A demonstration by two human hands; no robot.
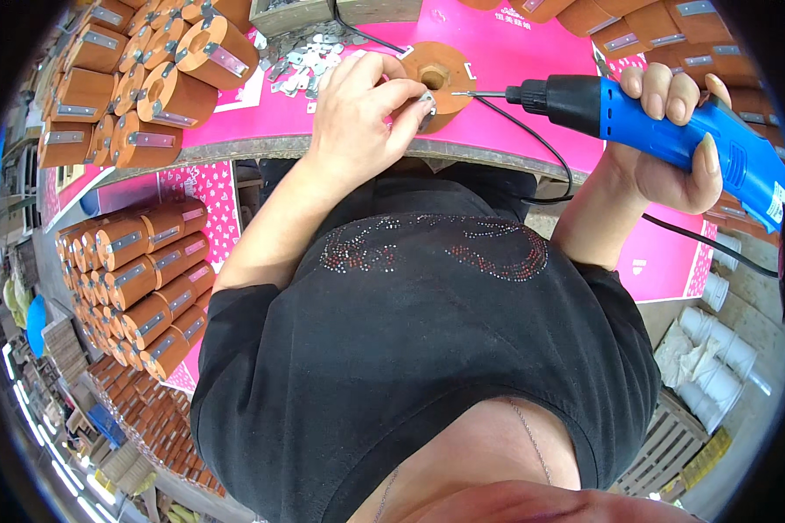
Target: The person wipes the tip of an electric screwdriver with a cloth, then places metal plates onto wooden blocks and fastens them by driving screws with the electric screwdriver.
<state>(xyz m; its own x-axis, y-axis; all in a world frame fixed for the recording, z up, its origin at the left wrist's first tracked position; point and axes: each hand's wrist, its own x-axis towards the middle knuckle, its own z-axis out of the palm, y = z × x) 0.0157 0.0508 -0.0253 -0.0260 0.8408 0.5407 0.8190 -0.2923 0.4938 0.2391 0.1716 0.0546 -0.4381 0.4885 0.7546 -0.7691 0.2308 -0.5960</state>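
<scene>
An orange-brown round wooden block [452,61] with a central hole sits at the bench's near edge. My left hand [358,113] is closed in a pinch on a small silvery metal plate [427,102] at the block's near left side; my fingers partly hide it. My right hand [672,131] is wrapped round a blue and black electric screwdriver [576,103], held level. Its thin bit [484,94] points left at the block, just right of the left fingertips. Beyond the left hand lies a heap of loose metal plates [310,65].
The bench has a pink cover [532,61]. Stacked wooden blocks [161,96] with metal strips stand at the left, and more blocks [641,35] at the far right. A black cable [541,139] crosses the bench edge. A grey tray [296,19] stands behind the heap.
</scene>
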